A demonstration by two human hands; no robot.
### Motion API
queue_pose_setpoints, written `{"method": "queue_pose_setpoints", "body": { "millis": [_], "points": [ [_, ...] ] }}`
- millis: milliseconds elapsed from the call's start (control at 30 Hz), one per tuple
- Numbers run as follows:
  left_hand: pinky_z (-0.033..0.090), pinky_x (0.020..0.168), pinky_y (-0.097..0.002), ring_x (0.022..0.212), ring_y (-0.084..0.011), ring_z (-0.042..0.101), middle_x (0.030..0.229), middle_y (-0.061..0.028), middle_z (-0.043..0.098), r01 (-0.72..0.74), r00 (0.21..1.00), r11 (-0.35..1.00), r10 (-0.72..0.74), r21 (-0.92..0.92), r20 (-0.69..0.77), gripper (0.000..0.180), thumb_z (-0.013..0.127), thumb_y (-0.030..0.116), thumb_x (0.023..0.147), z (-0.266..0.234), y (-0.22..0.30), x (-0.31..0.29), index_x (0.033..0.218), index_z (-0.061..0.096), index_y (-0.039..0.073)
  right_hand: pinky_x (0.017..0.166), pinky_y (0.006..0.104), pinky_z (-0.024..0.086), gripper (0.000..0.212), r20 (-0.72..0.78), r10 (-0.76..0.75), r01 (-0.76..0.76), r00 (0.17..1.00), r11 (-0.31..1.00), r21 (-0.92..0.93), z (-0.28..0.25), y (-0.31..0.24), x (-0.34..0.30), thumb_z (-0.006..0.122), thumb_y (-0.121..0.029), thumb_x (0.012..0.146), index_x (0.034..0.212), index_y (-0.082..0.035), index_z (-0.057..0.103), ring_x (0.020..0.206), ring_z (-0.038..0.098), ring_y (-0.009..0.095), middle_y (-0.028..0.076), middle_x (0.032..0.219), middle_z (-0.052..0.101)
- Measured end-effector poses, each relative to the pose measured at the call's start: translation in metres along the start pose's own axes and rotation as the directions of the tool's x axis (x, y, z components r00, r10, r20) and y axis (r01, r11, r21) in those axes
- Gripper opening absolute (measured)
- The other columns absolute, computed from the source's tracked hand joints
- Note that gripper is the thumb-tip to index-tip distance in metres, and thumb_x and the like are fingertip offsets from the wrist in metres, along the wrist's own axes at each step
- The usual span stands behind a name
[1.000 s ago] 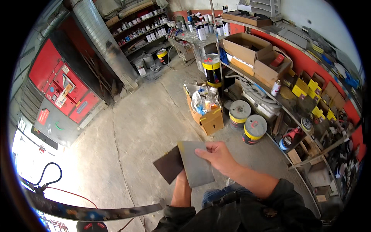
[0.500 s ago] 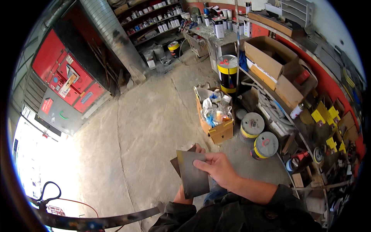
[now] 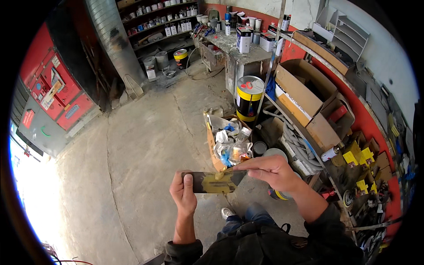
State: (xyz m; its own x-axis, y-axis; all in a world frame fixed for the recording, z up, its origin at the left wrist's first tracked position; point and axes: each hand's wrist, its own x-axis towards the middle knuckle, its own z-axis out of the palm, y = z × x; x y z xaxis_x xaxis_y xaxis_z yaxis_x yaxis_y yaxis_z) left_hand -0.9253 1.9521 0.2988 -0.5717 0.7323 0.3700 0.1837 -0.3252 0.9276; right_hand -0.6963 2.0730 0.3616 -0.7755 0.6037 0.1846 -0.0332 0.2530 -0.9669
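My left hand [image 3: 183, 194] grips the end of a dark flat putty spreader [image 3: 207, 189], thumb on its face. Yellowish-green putty [image 3: 221, 183] coats much of that face, with a thicker lump at the upper edge. My right hand [image 3: 276, 174] is at the spreader's other end, fingers stretched along the top and thumb below, pinching a thin dark plate seen nearly edge-on. It looks like a second spreader, touching or overlapping the first; where one ends is hard to make out. Both are held at waist height above the floor.
Just beyond my hands stands a cardboard box [image 3: 212, 143] full of crumpled waste. A black-and-yellow drum [image 3: 249, 99] is behind it. Shelving with open cartons [image 3: 304, 88] runs along the right. A cluttered workbench [image 3: 240, 53] stands at the back, a red cabinet [image 3: 62, 92] at left.
The spreaders have turned from upright to lying across in front of me, and the putty-coated face now shows. My left hand has come out from behind them. The view has shifted right.
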Motion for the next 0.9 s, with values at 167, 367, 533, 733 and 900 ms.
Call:
{"method": "queue_pose_setpoints", "body": {
  "millis": [167, 367, 533, 733, 900],
  "points": [
    [0.037, 0.066, -0.0229, 0.072, -0.0072, 0.041, 0.077, 0.0011, 0.049, -0.004, 0.976, 1.0, 0.009, 0.022, -0.217, 0.024, 0.049, 0.018, 0.102, -0.004, -0.014, 0.03, 0.085, 0.051, 0.0, 0.072, 0.03, 0.048, 0.017, 0.128, -0.192, 0.229, 0.973, 0.873, -0.43, -0.025, 0.03, 0.04, 0.064, -0.009, 0.091, 0.105, -0.001, 0.069, 0.081, 0.064, 0.018, 0.01, 0.092, 0.07],
    [0.038, 0.066, -0.0232, 0.072, -0.0083, 0.042, 0.077, -0.0018, 0.05, -0.006, 0.953, 0.956, 0.095, 0.295, -0.288, 0.021, 0.047, 0.012, 0.101, 0.025, -0.008, 0.049, 0.086, 0.051, -0.002, 0.061, 0.0229, 0.043, 0.012, -0.354, 0.108, -0.128, 0.929, 0.991, -0.034, -0.038, 0.064, 0.072, 0.065, -0.01, 0.092, 0.094, 0.001, 0.068, 0.069, 0.054, 0.004, -0.001, 0.075, 0.062],
    [0.044, 0.057, -0.0265, 0.062, -0.0091, 0.05, 0.071, -0.0066, 0.059, -0.075, 0.901, 0.915, 0.232, 0.396, -0.366, 0.013, 0.055, 0.01, 0.097, 0.059, -0.02, 0.052, 0.097, 0.058, -0.003, 0.053, 0.0206, 0.035, 0.017, -0.404, 0.23, -0.085, 0.885, 0.935, 0.345, 0.001, 0.069, 0.119, 0.068, -0.014, 0.091, 0.079, -0.002, 0.065, 0.062, 0.046, 0.001, -0.006, 0.07, 0.057],
    [0.047, 0.061, -0.0265, 0.065, -0.0119, 0.057, 0.076, -0.01, 0.064, -0.047, 0.953, 0.882, 0.18, 0.468, -0.243, 0.016, 0.056, 0.01, 0.097, 0.095, -0.037, 0.066, 0.104, 0.056, -0.004, 0.054, 0.0205, 0.04, 0.016, -0.322, 0.323, -0.158, 0.89, 0.88, 0.448, -0.014, 0.108, 0.134, 0.068, -0.014, 0.091, 0.09, 0.002, 0.07, 0.064, 0.053, 0.003, -0.001, 0.075, 0.065],
    [0.051, 0.061, -0.0283, 0.068, -0.0163, 0.068, 0.078, -0.0141, 0.069, -0.044, 0.966, 0.826, 0.178, 0.562, -0.186, 0.018, 0.065, 0.005, 0.09, 0.109, -0.049, 0.077, 0.105, 0.058, -0.003, 0.061, 0.0215, 0.044, 0.018, -0.295, 0.385, -0.156, 0.875, 0.799, 0.581, -0.024, 0.107, 0.156, 0.067, -0.016, 0.092, 0.096, 0.002, 0.069, 0.068, 0.057, 0.005, 0.001, 0.082, 0.067]
  ]
}}
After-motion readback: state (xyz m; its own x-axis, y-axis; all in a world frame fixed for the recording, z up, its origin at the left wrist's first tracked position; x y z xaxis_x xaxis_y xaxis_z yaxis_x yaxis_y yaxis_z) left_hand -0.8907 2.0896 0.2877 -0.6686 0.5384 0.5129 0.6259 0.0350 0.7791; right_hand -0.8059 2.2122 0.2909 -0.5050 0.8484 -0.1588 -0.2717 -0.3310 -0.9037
